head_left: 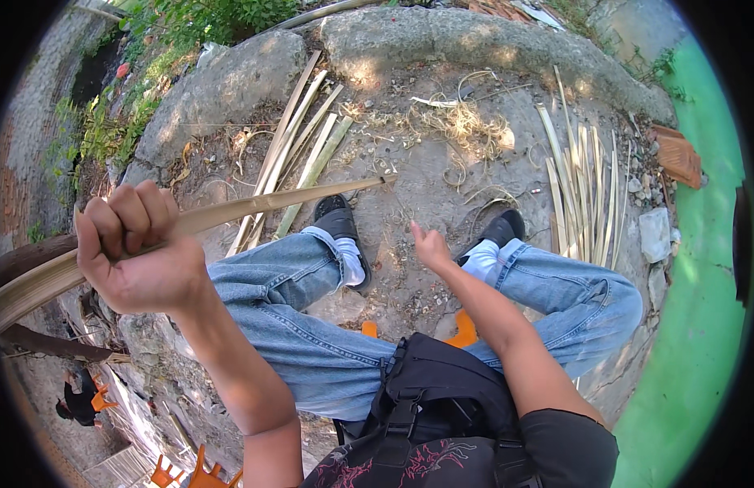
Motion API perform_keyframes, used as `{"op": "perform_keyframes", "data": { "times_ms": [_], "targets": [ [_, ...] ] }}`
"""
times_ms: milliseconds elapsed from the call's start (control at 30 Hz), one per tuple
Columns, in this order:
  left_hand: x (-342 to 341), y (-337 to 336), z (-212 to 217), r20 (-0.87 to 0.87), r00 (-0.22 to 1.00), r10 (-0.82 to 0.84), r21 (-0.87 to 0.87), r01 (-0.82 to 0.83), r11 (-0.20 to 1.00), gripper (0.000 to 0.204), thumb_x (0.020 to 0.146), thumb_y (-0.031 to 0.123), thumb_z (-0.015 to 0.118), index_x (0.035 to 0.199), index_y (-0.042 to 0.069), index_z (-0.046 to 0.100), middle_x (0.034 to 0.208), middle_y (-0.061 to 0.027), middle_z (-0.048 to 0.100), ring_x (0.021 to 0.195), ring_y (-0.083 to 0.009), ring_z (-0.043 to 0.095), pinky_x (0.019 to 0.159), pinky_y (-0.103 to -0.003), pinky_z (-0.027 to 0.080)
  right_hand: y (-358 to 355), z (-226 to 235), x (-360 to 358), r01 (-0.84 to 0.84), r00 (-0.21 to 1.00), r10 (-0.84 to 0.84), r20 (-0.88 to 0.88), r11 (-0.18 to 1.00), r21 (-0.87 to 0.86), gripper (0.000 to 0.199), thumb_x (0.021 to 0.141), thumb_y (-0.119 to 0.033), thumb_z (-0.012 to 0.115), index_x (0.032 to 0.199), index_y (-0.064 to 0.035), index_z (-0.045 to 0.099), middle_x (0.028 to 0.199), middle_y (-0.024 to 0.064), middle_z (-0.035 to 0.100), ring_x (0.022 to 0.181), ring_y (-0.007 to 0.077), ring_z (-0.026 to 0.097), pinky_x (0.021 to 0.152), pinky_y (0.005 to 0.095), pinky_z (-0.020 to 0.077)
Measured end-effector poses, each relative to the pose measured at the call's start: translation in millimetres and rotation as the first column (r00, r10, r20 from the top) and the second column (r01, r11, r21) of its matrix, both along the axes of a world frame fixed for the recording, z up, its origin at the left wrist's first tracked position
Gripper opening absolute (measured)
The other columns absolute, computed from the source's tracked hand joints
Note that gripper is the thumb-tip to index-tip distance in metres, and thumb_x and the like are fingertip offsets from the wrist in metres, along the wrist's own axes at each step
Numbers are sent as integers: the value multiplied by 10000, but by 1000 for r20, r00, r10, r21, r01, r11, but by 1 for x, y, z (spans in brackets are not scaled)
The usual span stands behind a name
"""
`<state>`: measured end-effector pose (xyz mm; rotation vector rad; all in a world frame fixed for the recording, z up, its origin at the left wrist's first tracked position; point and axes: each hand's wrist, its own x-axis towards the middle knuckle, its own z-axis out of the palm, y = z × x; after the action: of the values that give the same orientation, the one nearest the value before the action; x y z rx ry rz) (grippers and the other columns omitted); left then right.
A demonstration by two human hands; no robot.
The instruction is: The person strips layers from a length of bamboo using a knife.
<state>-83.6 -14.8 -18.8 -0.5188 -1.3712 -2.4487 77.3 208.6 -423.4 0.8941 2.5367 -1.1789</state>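
My left hand [133,244] is raised at the left with its fingers wrapped round a long bamboo strip [255,206]. The strip slants across in front of me, wide at the lower left and tapering to a dark tip above the ground between my feet. Lower and nearer the middle, my right hand [431,247] is closed beside my right shin, one digit pointing toward the strip's tip. A faint thin line runs between that digit and the tip; what the fingers hold, if anything, is too small to name.
Split bamboo strips [300,150] lie on the ground at the left, with another bundle [584,191] at the right. Curly shavings [470,126] are heaped ahead, before a stone kerb [450,41]. A green wall [694,268] stands at the right. Orange chairs [202,472] and a person [80,398] are behind left.
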Motion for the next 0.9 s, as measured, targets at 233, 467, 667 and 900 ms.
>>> {"op": "perform_keyframes", "data": {
  "times_ms": [233, 467, 667, 900],
  "targets": [
    [8, 18, 5, -2, 1000, -19, 10, 19, 1000, 391, 926, 276, 395, 589, 161, 233, 518, 35, 181, 453, -75, 135, 412, -256, 91, 29, -2, -10, -5, 994, 5, 107, 1000, 4, 748, 880, -616, 396, 703, 77, 616, 656, 345, 547, 723, 456, 613, 668, 498, 440],
    [13, 28, 10, -29, 981, -190, 17, 191, 981, 388, 932, 267, 404, 594, 160, 248, 518, 33, 185, 471, -83, 139, 438, -267, 119, 10, -1, 10, -27, 999, 30, 18, 992, -125, 738, 907, -582, 368, 651, 77, 579, 606, 299, 523, 620, 407, 566, 631, 476, 425],
    [13, 6, 11, -40, 956, -290, -43, 288, 957, 386, 933, 272, 408, 597, 164, 251, 515, 31, 184, 479, -91, 142, 455, -277, 136, 11, 33, 6, -98, 995, 101, 19, 985, -140, 706, 912, -554, 405, 650, 81, 568, 575, 282, 513, 577, 362, 559, 606, 460, 422],
    [7, 18, 4, -83, 890, -449, -5, 450, 893, 392, 936, 288, 405, 596, 165, 255, 501, 34, 180, 465, -92, 143, 451, -282, 134, 40, 1, 2, 36, 996, -32, 88, 998, -46, 729, 902, -573, 407, 635, 83, 583, 619, 305, 539, 632, 406, 606, 618, 482, 423]
  ]
}}
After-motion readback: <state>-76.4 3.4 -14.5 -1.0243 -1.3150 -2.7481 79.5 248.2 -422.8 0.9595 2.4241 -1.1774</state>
